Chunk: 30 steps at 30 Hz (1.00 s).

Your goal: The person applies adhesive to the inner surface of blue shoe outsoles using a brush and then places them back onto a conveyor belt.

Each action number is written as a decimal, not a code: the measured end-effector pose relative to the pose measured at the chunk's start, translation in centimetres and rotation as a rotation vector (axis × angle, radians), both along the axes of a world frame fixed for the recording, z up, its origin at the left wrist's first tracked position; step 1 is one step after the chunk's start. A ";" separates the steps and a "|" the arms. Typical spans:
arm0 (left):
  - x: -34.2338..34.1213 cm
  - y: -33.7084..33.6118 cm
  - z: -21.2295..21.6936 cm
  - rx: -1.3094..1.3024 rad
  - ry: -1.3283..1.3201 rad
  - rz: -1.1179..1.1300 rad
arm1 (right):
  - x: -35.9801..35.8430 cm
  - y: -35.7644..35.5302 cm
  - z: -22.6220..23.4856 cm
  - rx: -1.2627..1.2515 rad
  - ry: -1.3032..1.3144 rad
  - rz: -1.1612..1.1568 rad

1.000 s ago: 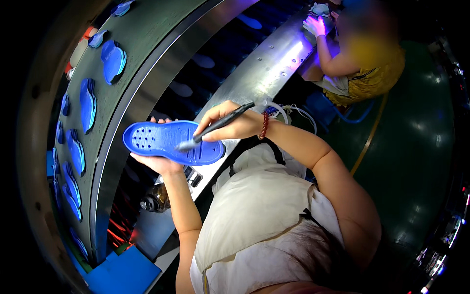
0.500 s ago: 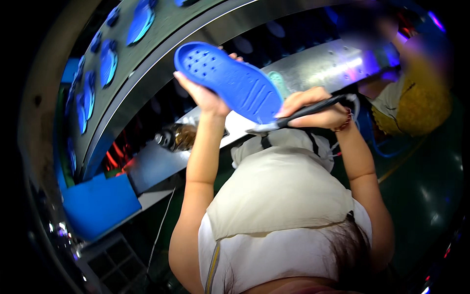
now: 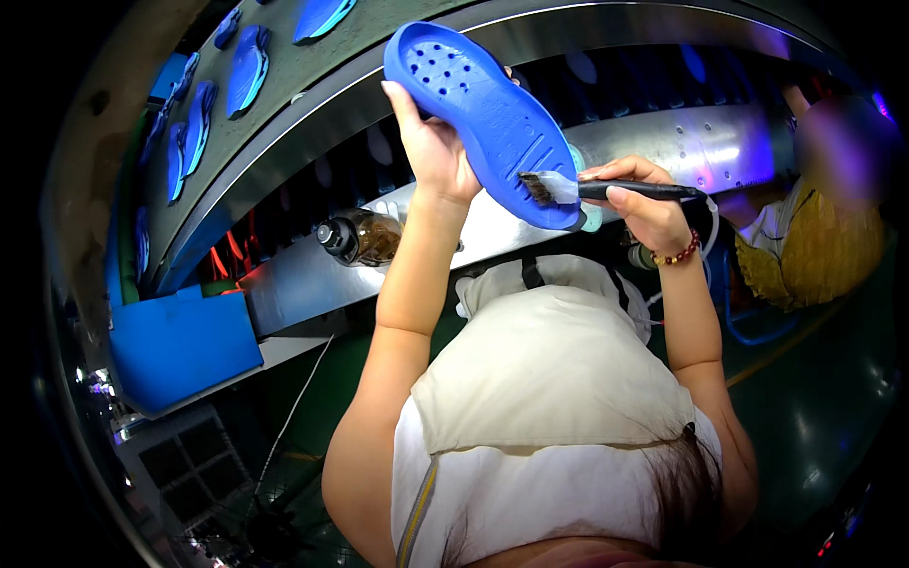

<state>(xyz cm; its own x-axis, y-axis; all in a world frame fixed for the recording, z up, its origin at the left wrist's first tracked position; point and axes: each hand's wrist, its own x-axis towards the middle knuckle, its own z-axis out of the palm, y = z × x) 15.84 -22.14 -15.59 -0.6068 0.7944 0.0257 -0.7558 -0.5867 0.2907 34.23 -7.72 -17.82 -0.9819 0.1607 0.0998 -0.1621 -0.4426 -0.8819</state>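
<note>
A blue shoe sole point(image 3: 492, 123) is held up in front of me, its inner face with small holes and slanted grooves turned toward me. My left hand point(image 3: 437, 156) grips it along its left edge, thumb near the holed end and fingers mostly hidden behind. Between the fingers of my right hand point(image 3: 653, 204) is a brush point(image 3: 606, 189) with a black handle and a pale tube at its rear. Its dark bristles touch the sole's inner face near the lower end. A pale green sole point(image 3: 593, 216) shows partly behind the blue one.
A conveyor belt point(image 3: 284, 123) carrying several blue soles curves along the far left. Below it runs a metal shelf point(image 3: 294, 284) with a brown-filled bottle point(image 3: 365, 237). A blue box point(image 3: 185, 346) stands at left. At right, another person's yellow garment point(image 3: 805, 251) shows.
Both hands have risen, with the sole shifting up and to the right. The brush has moved from the sole's lower edge onto its inner face. My view has also shifted slightly.
</note>
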 end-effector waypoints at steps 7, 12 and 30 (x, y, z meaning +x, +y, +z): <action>5.7 0.2 -0.1 -0.122 0.136 0.030 | -0.8 -3.9 1.4 -0.162 -0.015 -0.208; 4.3 0.1 -0.8 -0.200 0.107 0.035 | -0.1 -2.8 2.2 0.245 -0.036 -0.174; 2.0 0.8 0.0 -0.231 0.079 -0.075 | -1.3 -0.8 4.0 0.768 0.204 -0.031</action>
<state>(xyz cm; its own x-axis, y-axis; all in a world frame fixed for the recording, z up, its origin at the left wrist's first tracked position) 17.84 -21.35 -15.61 -0.5490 0.8275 -0.1172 -0.7646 -0.4407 0.4703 32.93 -8.48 -13.81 -0.9285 0.0012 0.3712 -0.3555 0.2848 -0.8902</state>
